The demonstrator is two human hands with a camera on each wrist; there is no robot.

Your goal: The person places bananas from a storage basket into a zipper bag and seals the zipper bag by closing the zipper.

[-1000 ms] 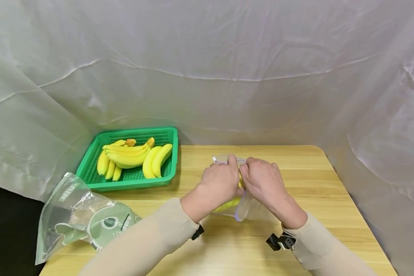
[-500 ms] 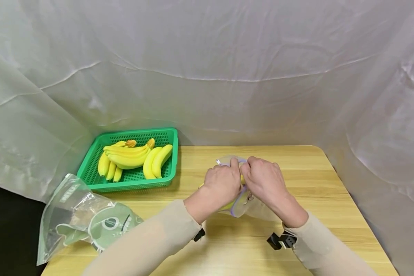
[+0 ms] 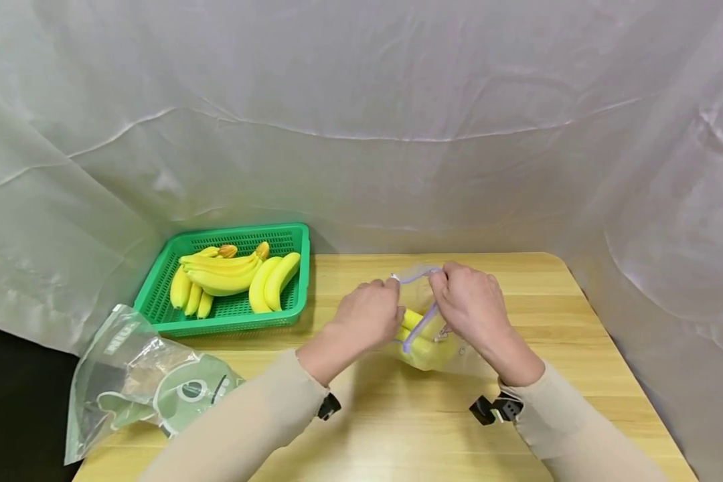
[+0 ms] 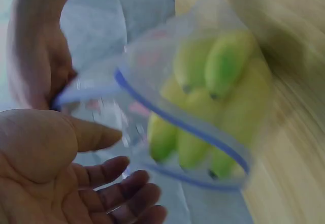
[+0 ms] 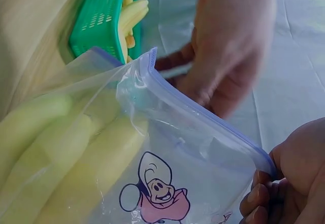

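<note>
A clear zip bag (image 5: pixel 157 198) with a purple seal and a cartoon print holds several yellow bananas (image 3: pixel 424 351). At the far corner of its mouth, my right hand (image 3: pixel 470 298) pinches the purple seal strip (image 5: pixel 213 113) between thumb and fingers. Across the mouth is my left hand (image 3: pixel 367 311), palm toward the bag. Its thumb and fingers (image 4: pixel 137 198) are apart and loosely bent in the left wrist view, with nothing between them. The bag's mouth gapes, and banana tips (image 4: pixel 162 148) point toward that opening.
At the back left stands a green plastic basket (image 3: pixel 304 274) with more bananas (image 3: pixel 223 276) in it. A clear bag with a green cartoon print (image 3: pixel 187 395) lies on the left of the wooden table (image 3: pixel 566 375). Grey cloth (image 3: pixel 361 187) hangs behind and at both sides.
My left hand has moved left, away from the right hand, which has shifted slightly right and up. The bag's mouth has spread, and more of the bananas shows between the hands.
</note>
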